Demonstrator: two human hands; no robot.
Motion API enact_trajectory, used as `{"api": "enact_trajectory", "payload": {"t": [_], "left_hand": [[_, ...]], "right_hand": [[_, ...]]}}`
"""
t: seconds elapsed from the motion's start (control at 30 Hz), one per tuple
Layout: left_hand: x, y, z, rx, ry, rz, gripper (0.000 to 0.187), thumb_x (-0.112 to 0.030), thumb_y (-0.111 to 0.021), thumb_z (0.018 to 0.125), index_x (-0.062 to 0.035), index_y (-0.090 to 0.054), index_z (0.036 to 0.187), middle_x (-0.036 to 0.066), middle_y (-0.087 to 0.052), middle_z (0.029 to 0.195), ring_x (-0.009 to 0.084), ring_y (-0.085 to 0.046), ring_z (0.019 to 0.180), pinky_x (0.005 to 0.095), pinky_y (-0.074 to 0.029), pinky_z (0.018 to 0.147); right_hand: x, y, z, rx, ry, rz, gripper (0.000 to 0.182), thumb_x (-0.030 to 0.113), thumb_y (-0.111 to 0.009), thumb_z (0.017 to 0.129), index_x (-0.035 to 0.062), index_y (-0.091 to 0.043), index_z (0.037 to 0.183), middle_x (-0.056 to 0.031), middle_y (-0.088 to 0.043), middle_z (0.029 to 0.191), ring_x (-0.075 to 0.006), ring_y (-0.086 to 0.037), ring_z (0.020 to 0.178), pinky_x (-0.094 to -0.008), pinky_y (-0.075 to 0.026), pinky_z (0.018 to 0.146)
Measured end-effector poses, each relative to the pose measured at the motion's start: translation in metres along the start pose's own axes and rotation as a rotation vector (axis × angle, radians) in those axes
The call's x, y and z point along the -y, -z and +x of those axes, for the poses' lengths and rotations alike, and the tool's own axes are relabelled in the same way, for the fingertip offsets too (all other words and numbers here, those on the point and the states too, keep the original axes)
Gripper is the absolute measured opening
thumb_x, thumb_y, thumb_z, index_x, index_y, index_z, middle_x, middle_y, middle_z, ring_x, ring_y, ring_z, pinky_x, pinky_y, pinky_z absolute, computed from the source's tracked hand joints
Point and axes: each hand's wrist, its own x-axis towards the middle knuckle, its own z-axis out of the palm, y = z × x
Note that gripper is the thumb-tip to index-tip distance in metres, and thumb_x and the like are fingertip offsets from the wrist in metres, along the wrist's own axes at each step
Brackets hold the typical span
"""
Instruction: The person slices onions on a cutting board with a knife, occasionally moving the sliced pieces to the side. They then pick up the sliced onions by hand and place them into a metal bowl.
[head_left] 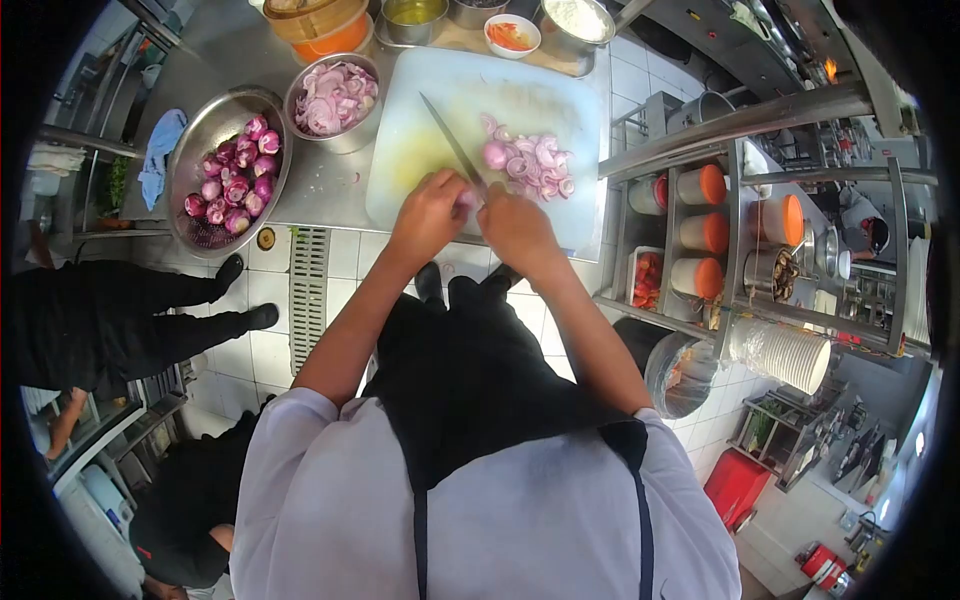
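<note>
My right hand [512,222] is closed round the handle of a kitchen knife [448,138], whose blade points away and to the left over the white cutting board [420,85]. Beside it, near the board's front edge, my left hand [433,208] is closed on a piece of onion [467,198], mostly covered by the fingers. Right of the blade lies a pile of sliced red onion [540,165]. A metal pot of sliced onion [335,98] stands left of the board, and farther left a steel colander [180,165] holds whole peeled red onions [237,187].
At the table's back stand an orange tub [330,38], a pot of yellowish liquid [413,12], a white bowl of orange strips [512,36] and a pot of white contents [578,18]. A blue cloth [163,155] lies far left. Two people [110,320] are at left. Shelved containers [703,228] stand right.
</note>
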Motion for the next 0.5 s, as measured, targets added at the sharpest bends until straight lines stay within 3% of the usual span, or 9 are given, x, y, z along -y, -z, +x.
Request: {"api": "enact_trajectory", "payload": {"t": [0.1, 0.2, 0.4, 0.5], "left_hand": [[0.002, 0.001, 0.001, 0.003, 0.002, -0.017, 0.031, 0.007, -0.079, 0.072, -0.0017, -0.067, 0.099, 0.011, -0.066, 0.101, 0.0326, -0.068, 0.095, 0.0414, -0.056, 0.083], [0.003, -0.003, -0.002, -0.022, 0.010, -0.011, 0.032, 0.007, -0.078, 0.073, -0.0016, -0.068, 0.101, 0.011, -0.066, 0.101, 0.0325, -0.068, 0.094, 0.0411, -0.057, 0.083], [0.002, -0.001, -0.001, -0.024, 0.062, -0.061, 0.026, 0.005, -0.078, 0.077, -0.0017, -0.070, 0.101, 0.011, -0.067, 0.101, 0.0318, -0.069, 0.096, 0.0407, -0.058, 0.085], [0.000, 0.004, -0.003, 0.000, 0.086, -0.086, 0.024, 0.004, -0.078, 0.078, -0.0018, -0.070, 0.100, 0.011, -0.068, 0.102, 0.0314, -0.070, 0.097, 0.0404, -0.058, 0.086]], "right_hand": [[0.006, 0.007, -0.013, 0.064, -0.086, -0.006, 0.030, 0.024, -0.061, 0.099, -0.0040, -0.057, 0.109, -0.0258, -0.073, 0.083, -0.0435, -0.074, 0.081, -0.0526, -0.059, 0.072], [0.006, -0.037, 0.000, -0.042, -0.122, 0.047, 0.029, 0.023, -0.060, 0.099, -0.0040, -0.058, 0.110, -0.0262, -0.073, 0.086, -0.0439, -0.074, 0.085, -0.0529, -0.060, 0.075], [-0.002, 0.007, -0.003, 0.046, -0.027, 0.014, 0.029, 0.023, -0.060, 0.098, -0.0042, -0.056, 0.109, -0.0261, -0.073, 0.085, -0.0448, -0.074, 0.084, -0.0535, -0.060, 0.075], [0.000, -0.016, -0.013, 0.058, -0.133, 0.033, 0.030, 0.023, -0.060, 0.098, -0.0046, -0.055, 0.109, -0.0266, -0.073, 0.085, -0.0455, -0.073, 0.082, -0.0545, -0.059, 0.073]]}}
